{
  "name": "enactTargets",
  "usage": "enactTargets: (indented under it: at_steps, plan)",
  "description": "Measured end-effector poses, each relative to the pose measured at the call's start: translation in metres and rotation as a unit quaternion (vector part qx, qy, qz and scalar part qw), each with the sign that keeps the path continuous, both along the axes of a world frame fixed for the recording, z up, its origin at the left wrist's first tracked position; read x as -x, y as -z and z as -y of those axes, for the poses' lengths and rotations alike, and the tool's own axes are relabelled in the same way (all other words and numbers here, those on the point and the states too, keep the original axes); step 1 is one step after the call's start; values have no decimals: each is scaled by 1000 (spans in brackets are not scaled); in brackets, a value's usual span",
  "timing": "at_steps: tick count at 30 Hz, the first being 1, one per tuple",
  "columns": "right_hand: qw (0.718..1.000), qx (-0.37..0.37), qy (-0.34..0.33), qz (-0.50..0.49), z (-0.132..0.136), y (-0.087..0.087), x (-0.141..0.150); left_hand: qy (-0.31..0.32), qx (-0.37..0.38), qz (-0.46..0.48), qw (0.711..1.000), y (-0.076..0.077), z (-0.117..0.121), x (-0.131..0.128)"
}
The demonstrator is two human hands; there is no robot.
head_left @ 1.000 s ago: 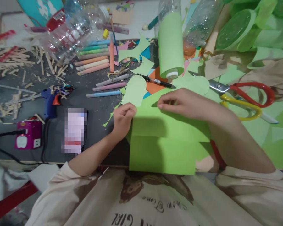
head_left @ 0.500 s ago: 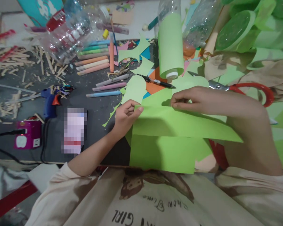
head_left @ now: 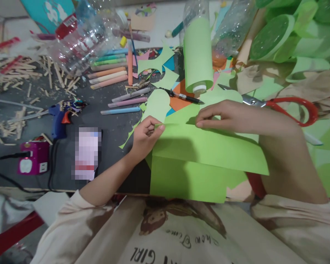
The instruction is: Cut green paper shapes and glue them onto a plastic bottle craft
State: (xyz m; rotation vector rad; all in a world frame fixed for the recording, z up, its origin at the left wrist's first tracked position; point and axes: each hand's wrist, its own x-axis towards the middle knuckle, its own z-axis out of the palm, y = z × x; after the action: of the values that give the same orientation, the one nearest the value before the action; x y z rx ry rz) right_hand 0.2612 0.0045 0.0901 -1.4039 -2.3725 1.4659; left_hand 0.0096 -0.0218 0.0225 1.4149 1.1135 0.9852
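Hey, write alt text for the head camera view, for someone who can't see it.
A person's left hand pinches the corner of a bent green sheet, with the right hand at its far edge. Around them on a cluttered dark table are a pen, scissors, markers, paper scraps, a glue gun and a green-wrapped bottle.

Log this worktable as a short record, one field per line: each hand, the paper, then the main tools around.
Left hand: thumb and fingers pinch the far left corner of the green sheet
Right hand: curled, fingertips at the sheet's far edge; grip unclear
Beneath sheet: more green paper
Pen: black, lying across orange paper
Wrapped bottle: light green paper around it, white cap towards the person
Scissors: red handle visible, partly behind the right forearm
Glue gun: blue, red trigger, on the table's left side
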Motion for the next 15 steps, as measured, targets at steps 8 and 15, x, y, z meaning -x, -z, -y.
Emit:
enactTargets:
  at_steps: [8, 15]
  plan:
    - [998, 29, -47, 14, -2, 3, -13, 28, -27, 17, 999, 0, 1, 4]
    - [997, -22, 9, 71, 0, -21, -32, -51, -3, 42, 998, -1, -1, 2]
